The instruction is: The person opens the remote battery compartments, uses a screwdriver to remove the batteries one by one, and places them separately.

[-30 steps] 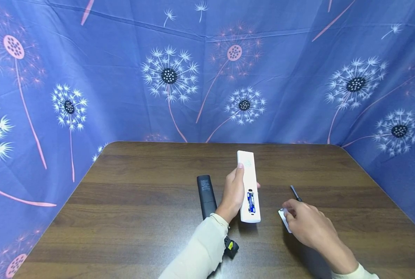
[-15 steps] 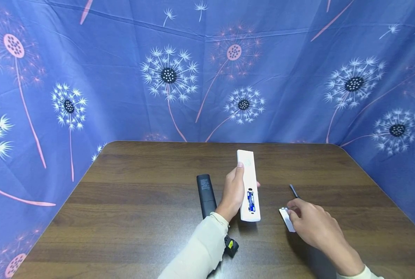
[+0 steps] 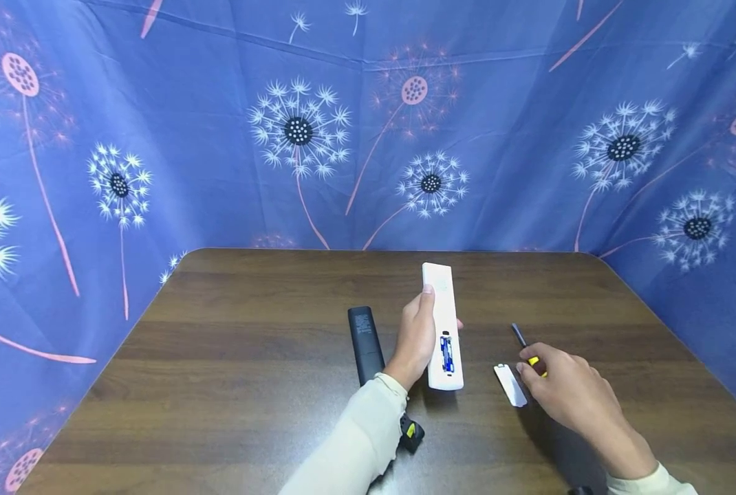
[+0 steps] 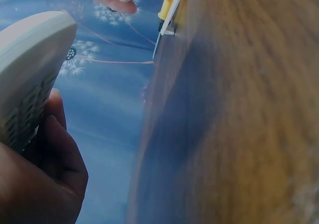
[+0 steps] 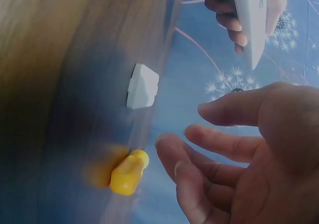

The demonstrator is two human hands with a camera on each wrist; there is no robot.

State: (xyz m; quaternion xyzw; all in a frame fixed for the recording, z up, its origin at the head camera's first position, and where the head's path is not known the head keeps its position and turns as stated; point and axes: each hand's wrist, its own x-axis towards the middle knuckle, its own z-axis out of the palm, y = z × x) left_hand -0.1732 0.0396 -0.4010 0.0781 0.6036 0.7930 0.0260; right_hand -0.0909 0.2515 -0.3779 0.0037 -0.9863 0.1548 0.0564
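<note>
My left hand (image 3: pixel 414 337) grips a white remote control (image 3: pixel 444 302), its back turned up and thumb along the left edge. Blue batteries (image 3: pixel 446 354) show in its uncovered compartment. In the left wrist view the remote's buttons (image 4: pixel 30 104) face away from the palm side. My right hand (image 3: pixel 572 392) hovers over a screwdriver (image 3: pixel 518 335), which lies on the table, its handle partly hidden in the head view. The right wrist view shows the yellow handle (image 5: pixel 127 176) apart from the loosely bent fingers. Left of that hand lies the white battery cover (image 3: pixel 510 386).
A black remote control (image 3: pixel 366 344) lies on the brown wooden table (image 3: pixel 238 385), partly behind the left forearm. Under the left sleeve sits a small black item with a yellow mark (image 3: pixel 411 434). A blue dandelion-print curtain (image 3: pixel 219 137) hangs along the table's far edge and sides.
My right hand has let go of the battery cover, which now lies flat, and has shifted right over the screwdriver. The left hand keeps the white remote in nearly the same place.
</note>
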